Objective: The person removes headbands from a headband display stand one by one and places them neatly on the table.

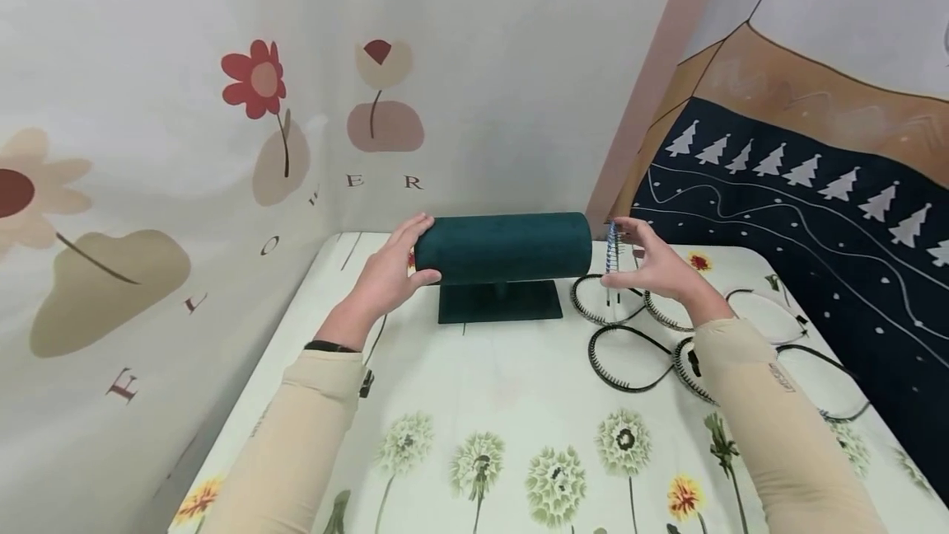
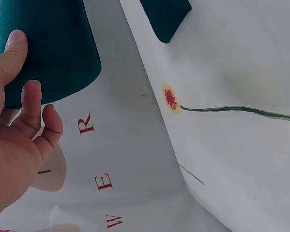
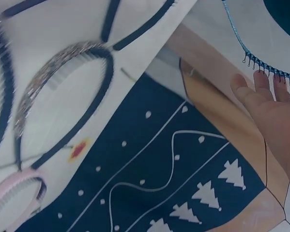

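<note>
A dark green velvet cylinder stand (image 1: 504, 247) lies level on its rectangular foot. My left hand (image 1: 381, 280) grips its left end, thumb at the front and fingers over the top. The left wrist view shows the thumb on the green velvet (image 2: 50, 48) and some fingers loosely bent beside it. Just beyond the stand's right end, my right hand (image 1: 656, 266) holds a blue toothed headband (image 1: 611, 258) upright, apart from the cylinder. In the right wrist view my fingers lie along the teeth of the blue headband (image 3: 268, 67); its far part is out of view.
Several toothed headbands lie on the right of the table, among them a black headband (image 1: 630, 389), a glittery headband (image 3: 33, 79) and a pink headband (image 3: 7, 189). The flower-print tablecloth (image 1: 511, 386) meets printed curtains at the back and right.
</note>
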{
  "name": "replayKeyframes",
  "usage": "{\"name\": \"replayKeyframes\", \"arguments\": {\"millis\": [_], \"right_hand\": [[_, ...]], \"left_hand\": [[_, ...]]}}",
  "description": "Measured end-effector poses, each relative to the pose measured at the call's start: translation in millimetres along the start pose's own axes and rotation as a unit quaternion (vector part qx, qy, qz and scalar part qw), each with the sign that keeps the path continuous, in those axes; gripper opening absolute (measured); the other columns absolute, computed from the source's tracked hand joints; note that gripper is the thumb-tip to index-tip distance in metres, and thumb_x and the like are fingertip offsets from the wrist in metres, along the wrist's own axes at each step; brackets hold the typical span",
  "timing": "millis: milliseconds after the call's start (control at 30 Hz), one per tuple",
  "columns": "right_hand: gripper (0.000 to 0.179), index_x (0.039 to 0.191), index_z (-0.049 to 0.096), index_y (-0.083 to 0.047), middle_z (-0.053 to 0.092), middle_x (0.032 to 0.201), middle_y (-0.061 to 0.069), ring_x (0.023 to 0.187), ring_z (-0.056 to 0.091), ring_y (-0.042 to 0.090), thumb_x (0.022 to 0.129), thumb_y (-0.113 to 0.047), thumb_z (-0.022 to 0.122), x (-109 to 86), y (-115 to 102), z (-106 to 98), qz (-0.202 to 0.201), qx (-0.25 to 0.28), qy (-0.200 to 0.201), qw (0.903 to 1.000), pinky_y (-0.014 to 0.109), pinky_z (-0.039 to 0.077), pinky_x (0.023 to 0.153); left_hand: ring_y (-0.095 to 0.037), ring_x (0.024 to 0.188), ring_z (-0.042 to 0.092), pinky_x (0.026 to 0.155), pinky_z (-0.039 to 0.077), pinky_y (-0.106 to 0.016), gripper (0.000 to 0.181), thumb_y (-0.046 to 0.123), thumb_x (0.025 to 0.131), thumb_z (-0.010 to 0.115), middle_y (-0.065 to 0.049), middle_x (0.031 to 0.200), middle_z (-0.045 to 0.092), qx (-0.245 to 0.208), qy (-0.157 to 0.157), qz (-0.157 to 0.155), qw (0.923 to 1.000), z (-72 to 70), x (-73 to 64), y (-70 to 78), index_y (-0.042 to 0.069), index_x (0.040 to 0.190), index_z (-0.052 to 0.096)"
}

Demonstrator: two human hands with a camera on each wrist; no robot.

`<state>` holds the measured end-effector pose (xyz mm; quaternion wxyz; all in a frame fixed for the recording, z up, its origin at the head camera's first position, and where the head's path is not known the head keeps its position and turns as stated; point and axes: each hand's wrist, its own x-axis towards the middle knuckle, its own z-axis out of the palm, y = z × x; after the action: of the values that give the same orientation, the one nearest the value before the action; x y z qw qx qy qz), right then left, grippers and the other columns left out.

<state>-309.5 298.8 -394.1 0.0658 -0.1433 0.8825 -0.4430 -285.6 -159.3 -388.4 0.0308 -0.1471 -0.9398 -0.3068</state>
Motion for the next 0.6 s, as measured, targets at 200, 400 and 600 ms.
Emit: {"name": "replayKeyframes", "arguments": {"millis": [200, 400, 600], "right_hand": [[0.111, 0.171, 0.016, -0.014, 0.025, 0.174, 0.02, 0.16, 0.024, 0.046, 0.088, -0.025, 0.088, -14.4, 1, -3, -0.009, -0.026, 0.0, 0.9996, 0.072, 0.022, 0.129], [0.111, 0.17, 0.02, -0.011, 0.022, 0.176, 0.019, 0.161, 0.023, 0.047, 0.087, -0.027, 0.091, -26.2, -5, 3, -0.041, -0.063, -0.014, 0.9971, 0.074, 0.023, 0.128], [0.113, 0.169, 0.025, -0.012, 0.025, 0.174, 0.018, 0.159, 0.028, 0.046, 0.083, -0.033, 0.095, -40.5, -15, 17, -0.083, -0.1, -0.047, 0.9904, 0.076, 0.028, 0.124]], "left_hand": [[-0.038, 0.162, 0.032, 0.127, 0.034, -0.067, 0.094, 0.029, 0.099, 0.078, 0.0, 0.182, 0.014, 0.003, -0.006, 0.002, 1.0, -1.8, 0.2, -0.7, 0.025, 0.173, 0.019], [-0.038, 0.162, 0.032, 0.127, 0.036, -0.066, 0.095, 0.03, 0.099, 0.078, 0.0, 0.182, 0.014, 0.003, -0.004, 0.002, 1.0, -2.7, -0.1, 0.5, 0.025, 0.173, 0.019], [-0.037, 0.162, 0.032, 0.126, 0.038, -0.063, 0.094, 0.03, 0.099, 0.078, 0.0, 0.182, 0.014, 0.001, -0.005, 0.002, 1.0, -1.2, 0.3, 2.0, 0.025, 0.173, 0.02]]}}
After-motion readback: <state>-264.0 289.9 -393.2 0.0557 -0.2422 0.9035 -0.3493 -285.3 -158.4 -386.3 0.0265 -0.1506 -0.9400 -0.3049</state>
